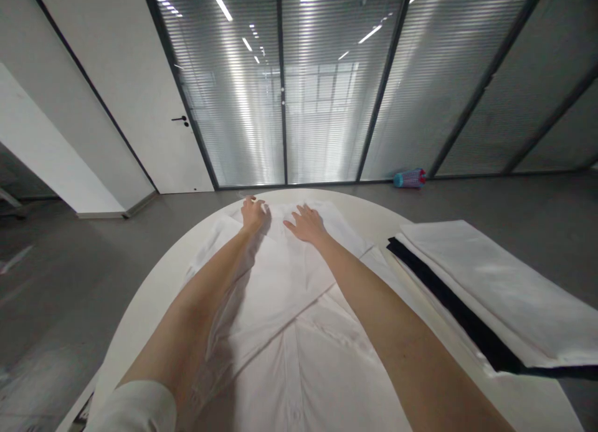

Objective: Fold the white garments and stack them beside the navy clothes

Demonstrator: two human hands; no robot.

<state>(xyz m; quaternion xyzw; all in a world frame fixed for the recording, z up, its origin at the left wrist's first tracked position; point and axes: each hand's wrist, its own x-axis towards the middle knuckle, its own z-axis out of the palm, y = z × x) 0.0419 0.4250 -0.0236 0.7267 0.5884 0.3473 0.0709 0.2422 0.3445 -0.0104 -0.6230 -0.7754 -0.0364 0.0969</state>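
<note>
White shirt flat on round table, one side folded in. My left hand and right hand apart, open, pressing near collar. Smoothing step, I think; next fold needs flat cloth. Folded pile beside.

Smooth white cloth shirt on a matt pale table; glossy glass wall.

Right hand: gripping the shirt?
No, the right hand lies flat with fingers spread on the white shirt, near the left hand.
</note>
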